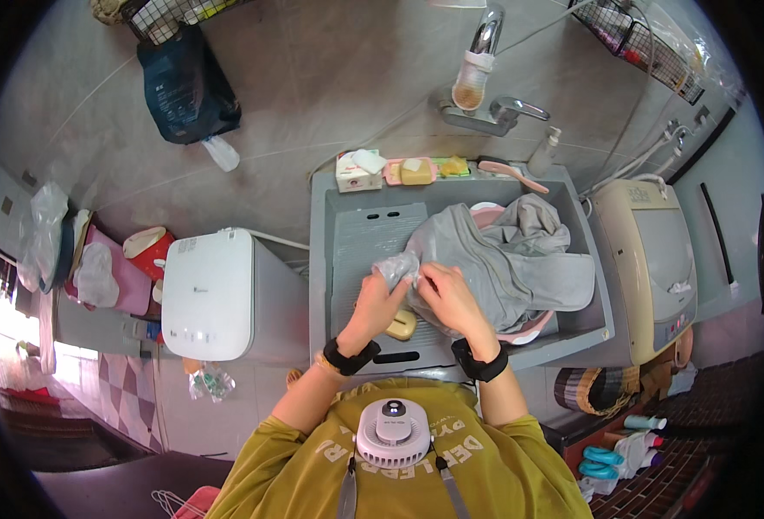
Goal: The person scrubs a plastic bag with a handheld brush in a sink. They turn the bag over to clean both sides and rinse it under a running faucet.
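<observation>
A wet grey garment (485, 259) is heaped over a pink and white basin (529, 329) in the grey laundry sink (320, 272). My left hand (375, 308) grips a bunched, shiny end of the cloth above the ribbed washboard (372, 237) part of the sink. Close beside it, my right hand (450, 295) pinches the same fabric, fingertips nearly meeting the left ones. A pale yellow oblong thing (402, 324), a soap bar or a brush, lies on the washboard between my wrists. Most of the basin is hidden under the garment.
Along the sink's back ledge are a box (358, 174), a soap bar in a pink dish (415, 172), a pink-handled brush (515, 174) and a pump bottle (544, 152). Above is a faucet (485, 117). A white-topped appliance (208, 295) stands left, a washing machine (648, 272) right.
</observation>
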{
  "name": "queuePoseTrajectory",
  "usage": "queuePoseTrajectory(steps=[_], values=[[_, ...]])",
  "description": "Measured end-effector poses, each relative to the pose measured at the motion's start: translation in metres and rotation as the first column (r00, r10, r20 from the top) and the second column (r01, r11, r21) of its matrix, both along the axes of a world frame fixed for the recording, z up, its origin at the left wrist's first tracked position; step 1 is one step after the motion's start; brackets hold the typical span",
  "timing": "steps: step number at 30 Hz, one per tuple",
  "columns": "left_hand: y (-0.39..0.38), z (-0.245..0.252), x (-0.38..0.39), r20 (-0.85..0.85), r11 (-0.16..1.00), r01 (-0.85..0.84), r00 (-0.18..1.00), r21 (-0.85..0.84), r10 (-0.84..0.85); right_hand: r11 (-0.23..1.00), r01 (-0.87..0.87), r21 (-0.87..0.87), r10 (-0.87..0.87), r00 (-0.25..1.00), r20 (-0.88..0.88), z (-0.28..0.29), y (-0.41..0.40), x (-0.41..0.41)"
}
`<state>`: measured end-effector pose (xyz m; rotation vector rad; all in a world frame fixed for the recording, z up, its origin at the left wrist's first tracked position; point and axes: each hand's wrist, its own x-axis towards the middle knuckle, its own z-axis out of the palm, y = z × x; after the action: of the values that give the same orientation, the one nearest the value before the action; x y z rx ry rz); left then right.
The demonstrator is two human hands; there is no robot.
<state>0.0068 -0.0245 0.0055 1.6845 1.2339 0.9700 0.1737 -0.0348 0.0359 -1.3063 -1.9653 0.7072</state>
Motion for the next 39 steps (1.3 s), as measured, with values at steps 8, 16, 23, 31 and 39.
queuePoseTrajectory(steps=[8, 16, 23, 31, 39], values=[[0.003, 0.004, -0.002, 0.067, 0.998, 0.051, 0.997, -0.031, -0.049, 0.996, 0.014, -0.089, -0.014, 1.000, 0.004, -0.003, 0.001, 0.000], [0.006, 0.001, -0.008, 0.175, 0.991, 0.064, 0.984, -0.118, -0.042, 0.989, -0.046, -0.143, 0.016, 0.979, -0.203, -0.014, 0.006, -0.001], [0.005, 0.007, -0.010, 0.149, 0.972, 0.044, 0.989, -0.231, -0.009, 0.975, -0.075, -0.210, 0.011, 0.956, -0.293, -0.018, 0.007, 0.003], [0.006, -0.021, -0.007, -0.065, 0.995, -0.094, 0.993, 0.031, 0.096, 1.000, 0.004, -0.015, -0.006, 0.988, -0.154, -0.013, 0.003, 0.002], [0.000, -0.001, -0.001, -0.117, 0.996, 0.007, 0.993, 0.090, 0.004, 0.995, 0.023, 0.102, -0.026, 0.999, 0.032, -0.005, 0.002, -0.004]])
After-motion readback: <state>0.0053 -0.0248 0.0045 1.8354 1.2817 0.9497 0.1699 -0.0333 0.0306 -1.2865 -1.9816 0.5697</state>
